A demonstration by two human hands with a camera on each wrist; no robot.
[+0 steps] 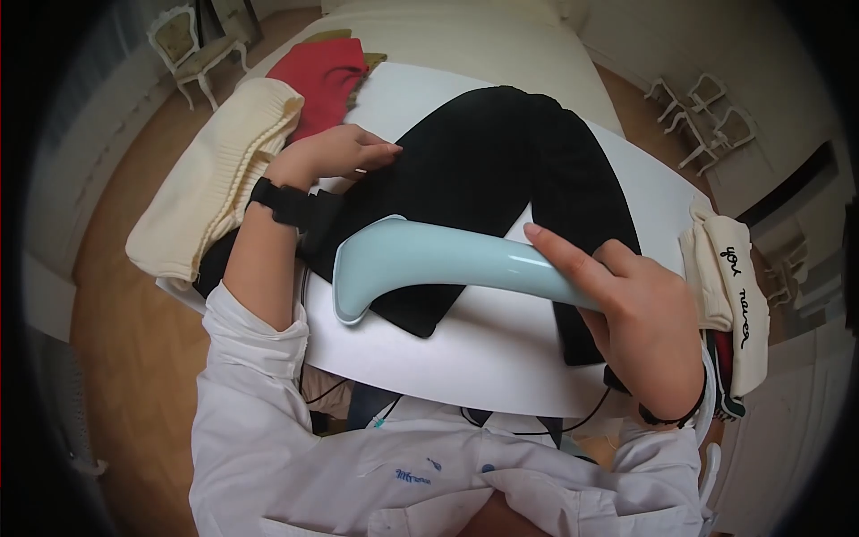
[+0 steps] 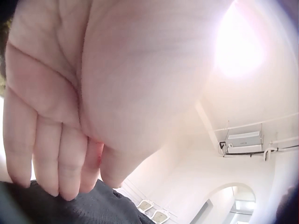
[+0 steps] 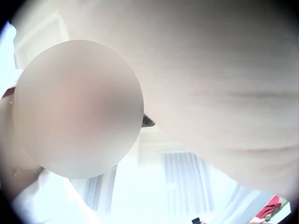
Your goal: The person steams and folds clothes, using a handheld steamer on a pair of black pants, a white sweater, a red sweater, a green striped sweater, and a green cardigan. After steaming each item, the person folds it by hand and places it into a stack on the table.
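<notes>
Black trousers lie spread on a white board in the head view. The right hand grips the handle of a pale blue handheld appliance, its index finger stretched along the top; the head of the appliance is over the trousers' lower left part. At the upper left, the left hand touches the edge of the black cloth, fingers fairly straight. In the left wrist view the left hand shows its palm, with straight fingertips at the black fabric. A close blurred surface fills much of the right wrist view.
A cream knit garment and a red garment lie at the board's left. Folded cream clothing with lettering hangs at the right edge. A bed stands beyond, white chairs farther off. A dark cord runs near the person's lap.
</notes>
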